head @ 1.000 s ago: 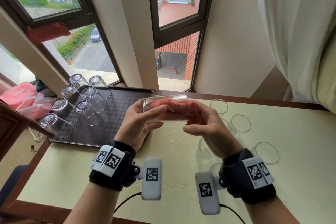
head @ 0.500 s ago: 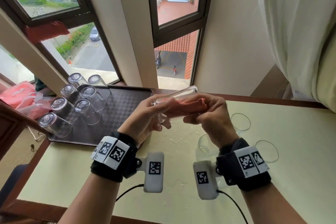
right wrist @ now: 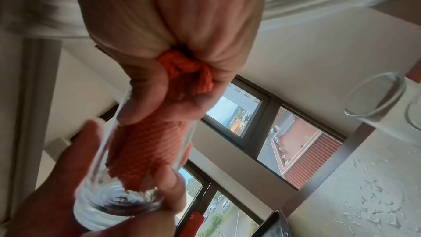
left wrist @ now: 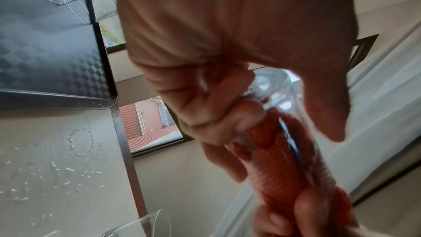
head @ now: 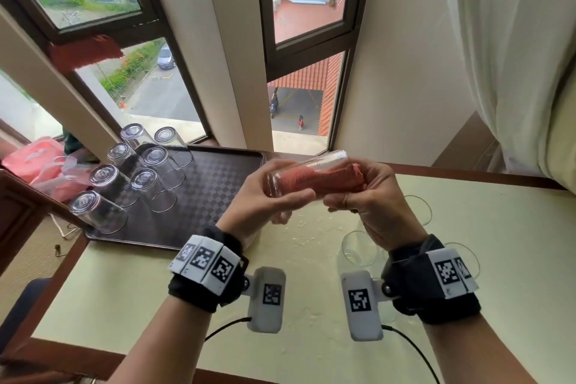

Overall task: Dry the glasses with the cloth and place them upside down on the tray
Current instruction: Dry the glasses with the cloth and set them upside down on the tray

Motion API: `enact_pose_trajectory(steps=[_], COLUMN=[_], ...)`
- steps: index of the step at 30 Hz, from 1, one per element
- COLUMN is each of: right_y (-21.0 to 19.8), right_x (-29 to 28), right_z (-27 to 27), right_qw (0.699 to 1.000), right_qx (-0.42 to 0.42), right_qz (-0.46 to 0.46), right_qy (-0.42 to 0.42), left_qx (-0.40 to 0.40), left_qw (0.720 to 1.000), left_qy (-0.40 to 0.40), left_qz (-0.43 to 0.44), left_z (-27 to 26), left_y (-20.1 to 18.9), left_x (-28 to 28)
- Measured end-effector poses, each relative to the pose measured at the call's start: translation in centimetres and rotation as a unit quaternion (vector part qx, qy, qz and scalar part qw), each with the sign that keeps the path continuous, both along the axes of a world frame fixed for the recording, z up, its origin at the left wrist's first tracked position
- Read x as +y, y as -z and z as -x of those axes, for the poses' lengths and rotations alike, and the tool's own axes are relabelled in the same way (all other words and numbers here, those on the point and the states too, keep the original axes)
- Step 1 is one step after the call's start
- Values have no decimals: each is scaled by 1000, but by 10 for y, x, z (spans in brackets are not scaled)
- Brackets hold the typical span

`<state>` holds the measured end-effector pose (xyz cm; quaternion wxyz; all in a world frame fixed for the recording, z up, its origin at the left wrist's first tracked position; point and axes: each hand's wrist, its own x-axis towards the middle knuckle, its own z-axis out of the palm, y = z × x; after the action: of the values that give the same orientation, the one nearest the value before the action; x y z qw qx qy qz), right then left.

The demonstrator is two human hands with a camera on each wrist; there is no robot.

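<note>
Glass held sideways above the table, stuffed with an orange cloth.

Cream-topped table (head: 498, 259) carries a dark checkered tray (head: 218, 184) at its far left corner, where seven glasses (head: 156, 171) stand upside down; several upright glasses (head: 358, 248) sit on the table to the right of the tray, near the person's right wrist, with water droplets between them and the tray. The left hand (head: 258, 199) wraps thumb and fingers round the base end of the held glass (head: 307, 162), which lies roughly level above the table, just right of the tray's near corner. The right hand (head: 371, 196) is closed round the orange cloth (head: 314, 179), pinching its bunched tail at the rim while the rest fills the glass.
</note>
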<state>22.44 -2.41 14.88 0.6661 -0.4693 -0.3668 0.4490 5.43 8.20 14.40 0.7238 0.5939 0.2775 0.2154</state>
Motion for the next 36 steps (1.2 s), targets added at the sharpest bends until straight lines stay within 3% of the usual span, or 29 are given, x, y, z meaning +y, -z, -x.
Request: enact_pose_trajectory(steps=[2, 5, 10, 13, 18, 20, 24, 28, 29, 33, 36], right_y=[0, 1, -3, -7, -11, -7, -2, 3, 4, 3, -1], right_x=[0, 1, 0, 1, 7, 9, 8, 6, 7, 9, 9], right_z=[2, 6, -7, -17, -18, -15, -11, -15, -15, -10, -3], right_qw=[1000, 998, 997, 996, 999, 999, 999, 998, 998, 1000, 999], right_qx=[-26, -64, -40, -46, 13, -9, -34, -13, -8, 5, -16], right_qz=[-9, 0, 55, 64, -15, -13, 29, 48, 46, 23, 17], right_qy=[0, 0, -47, -43, -30, -29, -29, -41, -32, 11, 30], left_qx=[20, 29, 23, -7, -16, -15, -17, -13, -14, -11, 17], left_qw=[998, 999, 990, 984, 999, 999, 994, 966, 969, 998, 999], left_qy=[32, 9, -28, -34, -30, -28, -39, -39, -44, -35, -44], left_qz=[50, 40, -133, -173, 33, 34, -98, -254, -243, -46, -19], left_z=[2, 4, 0, -5, -11, -9, -4, -9, -10, -11, -8], left_y=[2, 0, 2, 9, 5, 4, -2, 12, 14, 12, 8], left_x=[3, 2, -6, -13, -9, -4, -1, -8, -10, -7, -1])
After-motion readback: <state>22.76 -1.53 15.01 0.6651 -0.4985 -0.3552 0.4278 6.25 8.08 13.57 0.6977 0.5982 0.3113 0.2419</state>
